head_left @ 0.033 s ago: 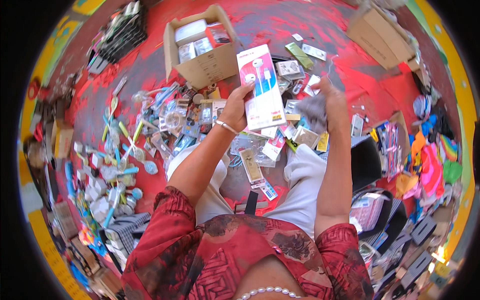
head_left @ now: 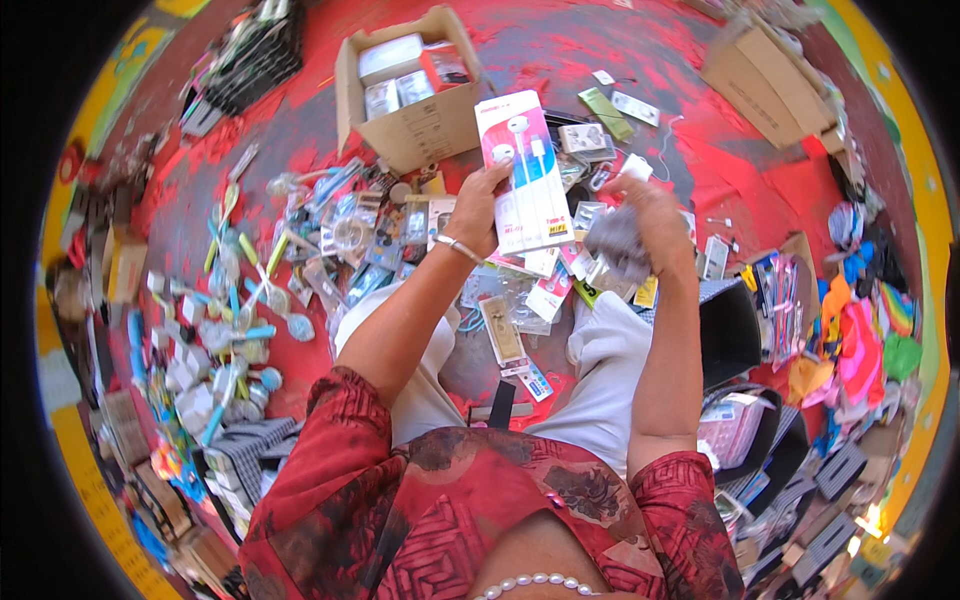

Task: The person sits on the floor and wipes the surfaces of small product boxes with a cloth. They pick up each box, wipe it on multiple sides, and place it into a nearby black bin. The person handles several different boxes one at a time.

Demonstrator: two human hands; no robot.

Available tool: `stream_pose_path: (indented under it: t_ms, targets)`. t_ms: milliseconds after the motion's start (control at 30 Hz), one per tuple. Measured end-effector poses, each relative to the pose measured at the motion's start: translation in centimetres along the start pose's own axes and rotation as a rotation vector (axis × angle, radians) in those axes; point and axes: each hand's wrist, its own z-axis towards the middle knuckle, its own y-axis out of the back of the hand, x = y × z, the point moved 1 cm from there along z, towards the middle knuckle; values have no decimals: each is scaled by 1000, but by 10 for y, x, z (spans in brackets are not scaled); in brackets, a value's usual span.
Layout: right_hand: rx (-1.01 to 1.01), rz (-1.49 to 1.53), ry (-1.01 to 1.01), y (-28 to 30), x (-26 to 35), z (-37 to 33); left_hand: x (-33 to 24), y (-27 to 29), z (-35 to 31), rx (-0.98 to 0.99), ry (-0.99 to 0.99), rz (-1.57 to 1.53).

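My left hand [head_left: 478,215] grips a flat white, pink and blue earphone box [head_left: 530,190] by its left edge, thumb on the front. The box stands tilted up, its printed front with pictured white earbuds and a cable toward me. Just right of it, my right hand [head_left: 655,225] is closed on a crumpled grey cloth [head_left: 618,245], blurred by motion. The cloth hangs beside the box and looks apart from it. Beneath both hands lies a heap of small packaged goods, with a pink and white packet [head_left: 548,295] and a clear-fronted narrow package [head_left: 502,330] between my legs.
An open cardboard box [head_left: 420,130] holding smaller boxes stands beyond my left hand. Brushes with green and blue handles [head_left: 265,280] lie scattered at left. Another carton [head_left: 765,80] sits far right, a black bin [head_left: 728,330] by my right forearm, and colourful cloths [head_left: 860,340] beyond.
My right hand and the grey cloth have shifted slightly left, nearer the earphone box. The box in my left hand has turned a little more upright. The whole view has moved slightly.
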Motion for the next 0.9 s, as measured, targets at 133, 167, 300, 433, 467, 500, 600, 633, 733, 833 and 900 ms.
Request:
stream_pose_path:
  t_ms: [133, 167, 300, 433, 467, 500, 600, 633, 733, 833, 900]
  targets:
    - [333, -447, 164, -40, 3, -8, -6, 4, 4, -59, -128, 323]
    - [357, -286, 29, -44, 2, -8, -6, 3, 2, 45, -100, 220]
    - [508, 325, -278, -50, -2, -6, -14, -6, -7, 351, 122, -323]
    - [597, 371, -245, -54, -6, -6, -19, -10, -12, 564, 186, -404]
    - [517, 314, -285, -55, -7, -4, -19, -9, -12, 556, 183, -378]
    - [515, 303, -292, -56, -7, -3, -19, -6, -11, 469, 195, -322]
    - [405, -189, -169, -50, 1, 4, -16, 0, -8, 223, 84, -153]
    - [337, -194, -103, -47, 6, 5, -15, 2, -6, 140, 67, -103]
    - [-44, -227, 60, -43, 23, -4, -8, 6, -4, 12, 50, 21]
    - [-333, -269, 785, -62, 40, -29, 6, 5, -4, -24, -8, 108]
    - [-100, -434, 1131, -86, 42, -36, 18, 0, -5, 48, -99, 94]
